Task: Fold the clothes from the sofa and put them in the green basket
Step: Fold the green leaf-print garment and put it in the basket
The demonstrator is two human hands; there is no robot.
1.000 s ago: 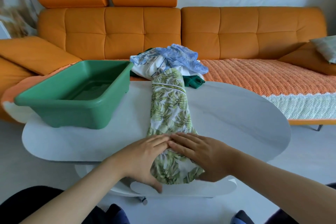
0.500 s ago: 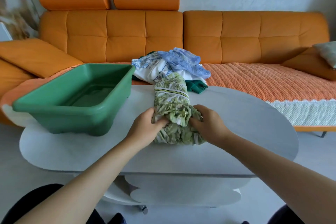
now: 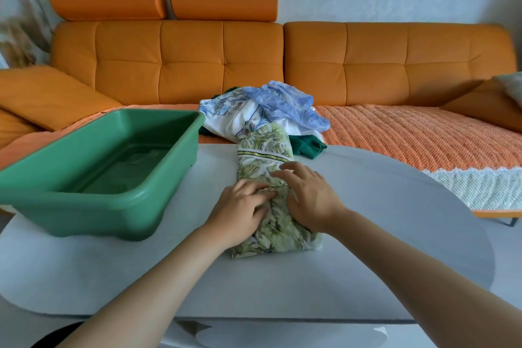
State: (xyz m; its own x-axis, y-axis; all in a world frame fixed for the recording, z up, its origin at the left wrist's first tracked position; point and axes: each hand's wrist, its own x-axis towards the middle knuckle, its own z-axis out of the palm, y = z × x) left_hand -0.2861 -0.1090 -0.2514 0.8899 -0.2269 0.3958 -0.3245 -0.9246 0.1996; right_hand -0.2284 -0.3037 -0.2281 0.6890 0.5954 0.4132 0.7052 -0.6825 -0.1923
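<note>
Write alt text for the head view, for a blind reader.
The left hand and right hand press a partly folded green leaf-print garment on a white oval table. A green plastic basket stands nearby; clothes lie on the orange sofa.

The pale grey table has rounded ends and carries 2 things. The green basket stands on its left part, its back wall near the far edge. The leaf-print garment lies as 1 narrow band across the middle. It runs off over the far edge, and its bunched near end stops short of the near edge. Bare tabletop separates the 2.
</note>
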